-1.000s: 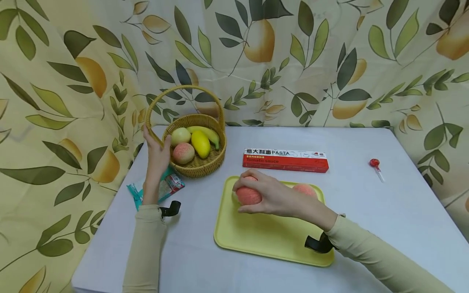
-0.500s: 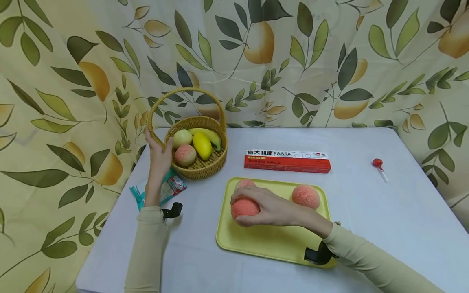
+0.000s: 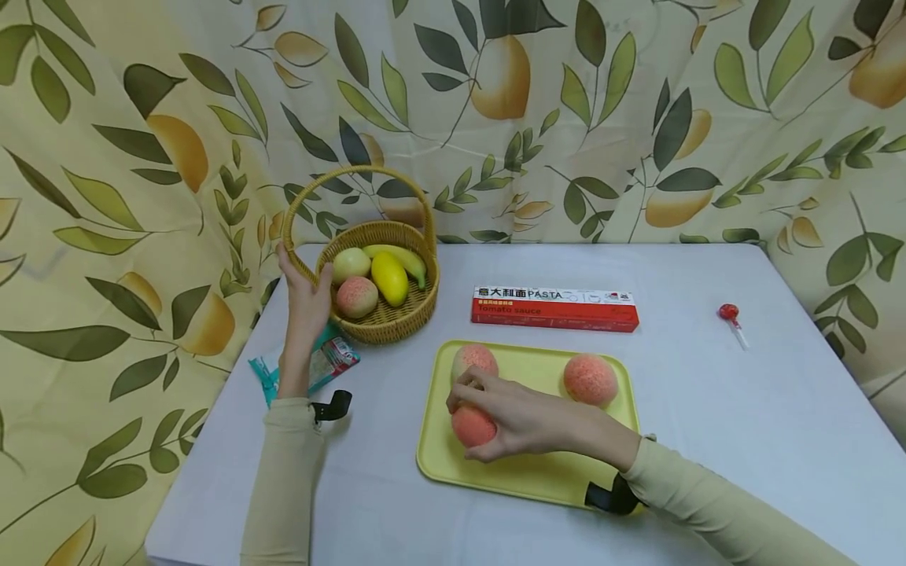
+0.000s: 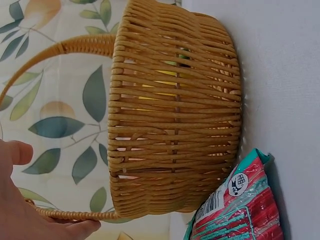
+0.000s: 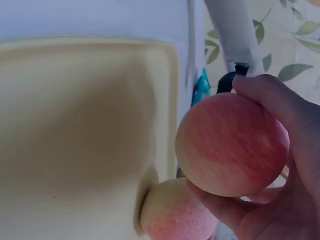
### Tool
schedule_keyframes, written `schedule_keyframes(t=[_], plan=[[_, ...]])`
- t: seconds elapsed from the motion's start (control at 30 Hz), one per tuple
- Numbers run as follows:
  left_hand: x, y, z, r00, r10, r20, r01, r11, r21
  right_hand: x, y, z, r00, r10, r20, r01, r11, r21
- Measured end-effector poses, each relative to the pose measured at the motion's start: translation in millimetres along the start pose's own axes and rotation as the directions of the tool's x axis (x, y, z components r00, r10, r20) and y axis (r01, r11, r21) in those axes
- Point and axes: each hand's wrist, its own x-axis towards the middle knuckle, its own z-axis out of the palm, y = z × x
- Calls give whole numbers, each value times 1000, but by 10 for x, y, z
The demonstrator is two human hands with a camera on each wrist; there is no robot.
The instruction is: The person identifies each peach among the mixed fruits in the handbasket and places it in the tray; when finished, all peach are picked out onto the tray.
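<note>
My left hand holds the wicker basket at the left side of its handle, which passes between thumb and fingers. Inside the basket lie a pink-and-cream peach, a pale green round fruit, a yellow mango-like fruit and a banana. Over the yellow tray, my right hand grips a peach between thumb and fingers. The right wrist view shows it apart from the tray floor. Another peach sits in the tray's back left corner, a third peach at its back right.
A red-and-white pasta box lies behind the tray. Far to the right is a red lollipop. A teal-and-red snack packet lies beside the basket, partly under the left forearm. Patterned cloth hangs behind the table.
My right hand has moved toward the front of the tray with the gripped peach, uncovering the back left peach and the back right one. The left hand and basket stay put.
</note>
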Motion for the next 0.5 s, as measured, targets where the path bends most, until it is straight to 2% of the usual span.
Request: schedule_keyframes(t=[0.07,0.13,0.33,0.5], plan=[[-39,57,-5,1000,-1,3,1,1000,-8,-1,10,9,1000,-15,-6,15,1000,-7],[-40,48,-5,1000,1,2,-1,1000,-8,0,10,14,1000,-5,-10,5,1000,-23],[94,-193,8,999,27,-20,-26,1000,16,39,14,45,999,43,16,-42,996,-73],[131,-268,14,999,40,-27,-39,999,20,66,47,112,999,14,38,-9,991,-137]])
